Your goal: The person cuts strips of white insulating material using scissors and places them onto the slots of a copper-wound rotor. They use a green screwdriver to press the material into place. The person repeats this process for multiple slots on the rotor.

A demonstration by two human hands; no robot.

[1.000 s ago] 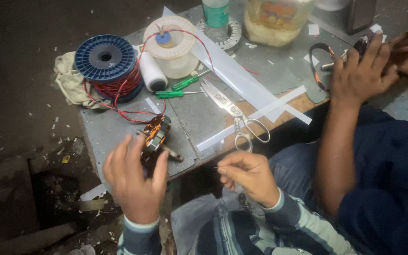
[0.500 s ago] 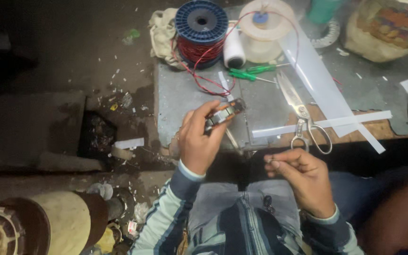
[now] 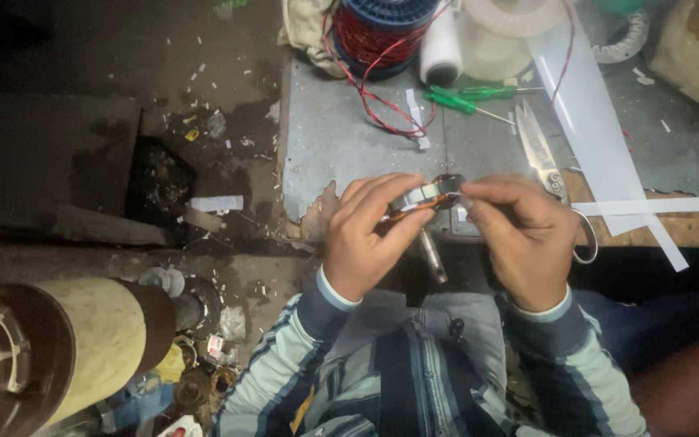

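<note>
I see left hand [image 3: 363, 236] and right hand [image 3: 523, 236] both closed on small wound coil part [image 3: 425, 197], held over near edge of surface [image 3: 325, 146]. Winding looks part done, I judge; wire spool [image 3: 382, 28] still feeding red wire [image 3: 378, 101]. Scissors [image 3: 545, 158] lie unused just beside right hand.

Bench [image 3: 333, 146]: red wire spool [image 3: 382, 32], white tape roll [image 3: 495, 36], green screwdrivers [image 3: 463, 97], scissors [image 3: 548, 162], white plastic strips [image 3: 600, 137]. Floor, lower left: tan drum [image 3: 82, 340], scattered debris [image 3: 204, 129].

Single head-worn view, looking steeply down, close over bench edge [image 3: 309, 162]
</note>
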